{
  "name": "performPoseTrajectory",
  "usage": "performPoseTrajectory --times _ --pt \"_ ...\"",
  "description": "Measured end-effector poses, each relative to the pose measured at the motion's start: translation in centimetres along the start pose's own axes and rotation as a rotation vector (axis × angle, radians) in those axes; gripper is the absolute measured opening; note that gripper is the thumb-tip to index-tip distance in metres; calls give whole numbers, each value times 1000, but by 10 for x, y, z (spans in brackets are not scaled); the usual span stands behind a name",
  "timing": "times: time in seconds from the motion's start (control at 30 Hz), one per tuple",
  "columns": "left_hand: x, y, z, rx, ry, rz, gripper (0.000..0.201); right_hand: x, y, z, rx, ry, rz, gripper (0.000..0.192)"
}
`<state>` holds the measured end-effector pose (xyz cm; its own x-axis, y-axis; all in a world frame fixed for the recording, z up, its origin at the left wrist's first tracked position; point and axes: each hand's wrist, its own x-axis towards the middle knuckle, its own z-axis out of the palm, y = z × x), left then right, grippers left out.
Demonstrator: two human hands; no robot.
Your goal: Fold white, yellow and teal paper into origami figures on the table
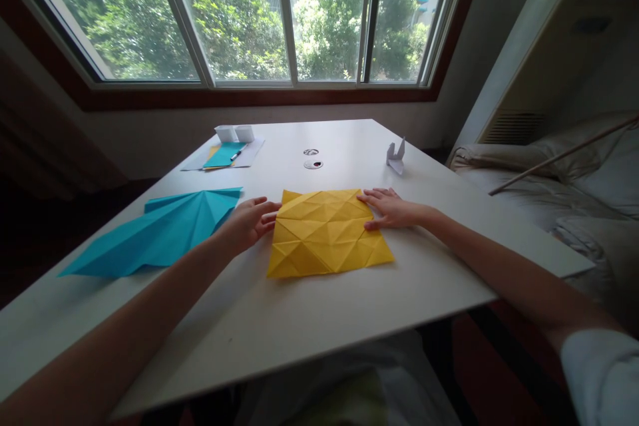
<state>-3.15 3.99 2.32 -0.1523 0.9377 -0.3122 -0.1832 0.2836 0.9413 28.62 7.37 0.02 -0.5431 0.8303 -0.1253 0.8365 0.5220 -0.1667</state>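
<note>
A yellow sheet of paper (324,233), crossed by many fold lines, lies in front of me with its surface slightly raised along the creases. At its left edge is my left hand (252,221), fingers stretched toward the paper and slightly apart; whether a fingertip slips under the edge I cannot tell. On the opposite side my right hand (392,208) rests with thumb and fingers spread, their tips on the right edge of the sheet. A larger blue folded paper (160,229) lies left of my left hand, partly behind that forearm.
The white table (309,319) stretches to the window wall. At its far left, two small white paper boxes (234,134) stand behind blue paper (224,154) and a marker (238,152). A white folded paper figure (396,157) stands far right. Round cable openings (313,164) sit mid-table.
</note>
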Motion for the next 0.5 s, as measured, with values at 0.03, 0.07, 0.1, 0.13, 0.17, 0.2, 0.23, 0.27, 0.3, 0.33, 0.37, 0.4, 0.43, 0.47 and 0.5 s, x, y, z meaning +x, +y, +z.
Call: performPoseTrajectory --times 0.03,0.07,0.1,0.13,0.17,0.2,0.23,0.27,0.3,0.33,0.37,0.4,0.43,0.47,0.5 --pt "0 0 0 -3 -17 -36 68 0 0 1 0 1 1 97" --pt "0 0 -1 -4 -46 -69 65 1 1 1 -1 1 1 97" --pt "-1 0 -1 -6 -84 -100 60 1 1 2 0 0 1 97" --pt "-1 0 -1 -9 -120 -126 53 2 2 2 1 -1 0 97" --pt "-2 1 -1 -14 -150 -146 45 2 2 3 3 -2 0 97" --pt "-3 1 -1 -20 -171 -157 38 2 2 3 7 -3 -1 96" --pt "-5 2 0 -25 -180 -156 32 2 2 3 10 -4 -2 96" --pt "-5 2 0 -35 -173 -147 27 2 3 3 12 -4 -5 96" --pt "-6 3 1 -57 -156 -138 24 2 3 3 14 -4 -8 96" --pt "-7 4 1 -88 -136 -132 21 2 2 3 16 -3 -11 96" --pt "-8 4 2 -121 -117 -130 19 2 2 3 19 -3 -12 96" --pt "-8 5 2 -156 -102 -129 18 2 2 2 22 -2 -10 96" --pt "-9 5 2 -189 -93 -128 17 1 2 2 26 -1 -8 97" --pt "-9 6 2 -217 -94 -126 18 1 1 2 30 0 -4 97" --pt "-10 6 2 -236 -101 -125 19 1 0 2 32 0 -2 97"
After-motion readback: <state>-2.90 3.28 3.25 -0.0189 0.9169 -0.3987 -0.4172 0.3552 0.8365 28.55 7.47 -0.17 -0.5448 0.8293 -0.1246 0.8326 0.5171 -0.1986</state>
